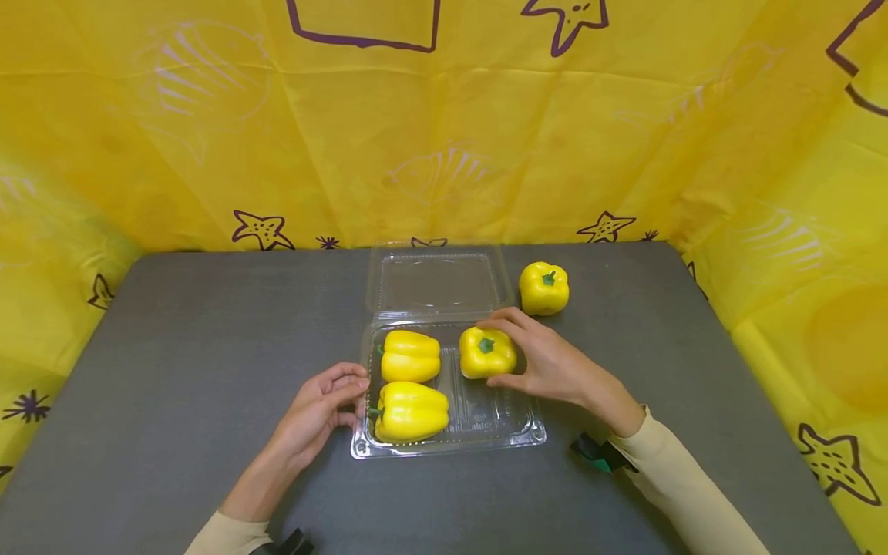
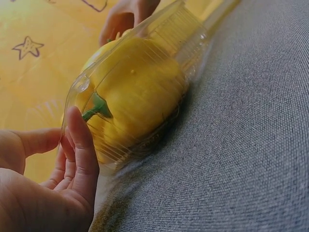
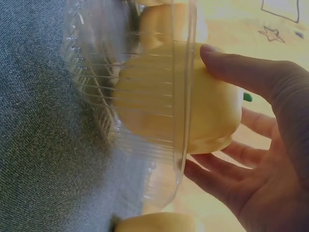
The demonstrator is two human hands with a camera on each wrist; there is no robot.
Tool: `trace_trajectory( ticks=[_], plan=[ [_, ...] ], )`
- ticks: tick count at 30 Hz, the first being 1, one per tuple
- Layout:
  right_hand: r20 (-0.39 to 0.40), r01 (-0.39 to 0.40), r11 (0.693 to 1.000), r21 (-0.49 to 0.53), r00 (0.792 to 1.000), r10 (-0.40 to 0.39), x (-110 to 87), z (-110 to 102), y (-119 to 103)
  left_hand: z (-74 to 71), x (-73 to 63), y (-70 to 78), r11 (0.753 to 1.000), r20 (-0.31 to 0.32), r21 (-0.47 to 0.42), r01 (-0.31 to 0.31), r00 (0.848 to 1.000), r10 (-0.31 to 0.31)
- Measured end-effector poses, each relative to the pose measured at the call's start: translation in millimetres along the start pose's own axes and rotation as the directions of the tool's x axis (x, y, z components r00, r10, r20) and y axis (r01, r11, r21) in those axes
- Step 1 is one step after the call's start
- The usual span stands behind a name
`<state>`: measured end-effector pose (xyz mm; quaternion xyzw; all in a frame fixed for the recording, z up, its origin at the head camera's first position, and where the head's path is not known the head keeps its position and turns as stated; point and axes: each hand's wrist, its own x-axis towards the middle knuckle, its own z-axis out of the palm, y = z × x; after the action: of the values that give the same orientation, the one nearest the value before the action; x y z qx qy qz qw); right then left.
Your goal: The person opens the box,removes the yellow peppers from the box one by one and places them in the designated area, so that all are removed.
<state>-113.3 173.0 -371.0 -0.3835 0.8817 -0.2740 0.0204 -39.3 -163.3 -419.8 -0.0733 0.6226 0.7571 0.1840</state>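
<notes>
A clear plastic clamshell box point(image 1: 447, 445) lies with its lid point(image 1: 438, 312) folded back behind it. Two yellow bell peppers, one at the back point(image 1: 411, 357) and one at the front point(image 1: 412, 414), lie on their sides in its left half, stems to the left. My right hand point(image 1: 548, 358) holds a third bell pepper point(image 1: 479, 362), stem up, in the back right part of the box, thumb and fingers curled round it. My left hand point(image 1: 315, 412) pinches the box's left rim between thumb and fingers, seen closely in the left wrist view point(image 2: 77, 164).
Another yellow bell pepper point(image 1: 543, 290) stands on the grey table point(image 1: 229, 339), to the right of the lid. A yellow patterned cloth point(image 1: 347, 139) hangs behind the table and along both sides.
</notes>
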Motion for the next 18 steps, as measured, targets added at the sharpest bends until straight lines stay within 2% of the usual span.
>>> trace_trajectory(
  ticks=[12,15,18],
  plan=[
    [-0.053,0.017,1.0,-0.013,0.998,-0.017,-2.0,-8.0,-2.3,1.1,-0.8,1.6,1.0,-0.015,0.017,0.014,1.0,-0.013],
    [-0.062,0.017,0.999,0.028,0.998,-0.015,-2.4,-8.3,-2.6,1.0,-0.7,1.6,1.0,-0.012,0.015,0.012,1.0,-0.012],
    [-0.037,0.004,0.997,0.082,0.999,-0.001,-2.5,-7.2,-2.0,0.5,-1.1,1.2,1.0,0.001,0.003,0.006,1.0,-0.006]
  ],
)
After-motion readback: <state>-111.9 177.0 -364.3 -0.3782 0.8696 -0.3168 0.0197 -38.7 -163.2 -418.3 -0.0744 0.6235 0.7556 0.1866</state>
